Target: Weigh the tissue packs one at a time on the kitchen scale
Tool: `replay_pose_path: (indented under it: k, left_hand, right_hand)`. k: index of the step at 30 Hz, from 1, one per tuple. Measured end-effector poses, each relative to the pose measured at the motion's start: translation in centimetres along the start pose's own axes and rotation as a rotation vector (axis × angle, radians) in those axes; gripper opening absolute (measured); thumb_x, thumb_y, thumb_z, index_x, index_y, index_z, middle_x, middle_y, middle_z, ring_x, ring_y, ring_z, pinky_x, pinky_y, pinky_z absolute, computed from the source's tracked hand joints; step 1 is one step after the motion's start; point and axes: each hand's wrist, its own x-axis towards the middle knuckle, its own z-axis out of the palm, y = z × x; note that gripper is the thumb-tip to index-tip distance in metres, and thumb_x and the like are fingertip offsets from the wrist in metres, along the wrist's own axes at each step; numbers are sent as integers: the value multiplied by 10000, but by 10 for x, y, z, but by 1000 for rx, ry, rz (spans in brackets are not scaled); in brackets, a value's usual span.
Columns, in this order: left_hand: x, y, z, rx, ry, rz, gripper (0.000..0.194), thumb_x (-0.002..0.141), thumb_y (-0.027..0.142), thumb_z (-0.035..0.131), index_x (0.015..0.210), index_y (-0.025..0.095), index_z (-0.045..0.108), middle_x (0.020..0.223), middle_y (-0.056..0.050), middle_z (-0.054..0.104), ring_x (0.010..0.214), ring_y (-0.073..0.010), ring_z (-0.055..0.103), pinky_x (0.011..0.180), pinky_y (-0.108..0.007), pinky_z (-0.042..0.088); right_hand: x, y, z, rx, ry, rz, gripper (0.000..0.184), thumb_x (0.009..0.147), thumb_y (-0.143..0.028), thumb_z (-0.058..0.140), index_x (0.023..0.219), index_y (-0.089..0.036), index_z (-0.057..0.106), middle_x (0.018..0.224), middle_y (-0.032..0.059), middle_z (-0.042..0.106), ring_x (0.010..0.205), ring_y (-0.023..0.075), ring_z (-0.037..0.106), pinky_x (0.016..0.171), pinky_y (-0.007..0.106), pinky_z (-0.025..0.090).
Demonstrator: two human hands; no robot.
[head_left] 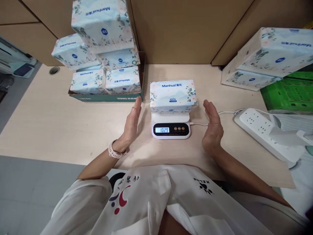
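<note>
A floral tissue pack (pixel 173 96) rests on a white digital scale (pixel 171 134), and the scale's lit display reads 102.9. To the left of the pack, my left hand (pixel 133 122) is held edge-on, fingers stretched out, touching neither pack nor scale. My right hand (pixel 212 129) stands on the other side, palm facing inward and fingers extended, apart from the pack too. Both hands are open with nothing in them. A pale band (pixel 116 150) circles my left wrist. From the scale's right side runs a white cable (pixel 199 124), passing behind my right hand.
At the back left, several tissue packs (pixel 102 26) are stacked in a green carton (pixel 107 98). More packs (pixel 281 52) sit at the right beside a green package (pixel 290 91). A white power strip (pixel 266 130) lies near the right edge. Brown panels (pixel 176 32) close off the table's back.
</note>
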Motion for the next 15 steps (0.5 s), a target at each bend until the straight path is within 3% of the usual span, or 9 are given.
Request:
replay_pose_path:
  k: [15]
  left_hand:
    - [2, -4, 0, 36, 10, -18, 801, 994, 800, 289, 1661, 358, 335, 1794, 46, 174, 1690, -211, 121, 1409, -429, 107]
  right_hand:
    - [1, -6, -1, -49, -50, 82, 682, 1052, -631, 232, 1648, -328, 366, 1678, 47, 480, 1590, 298, 425, 1335, 602, 341]
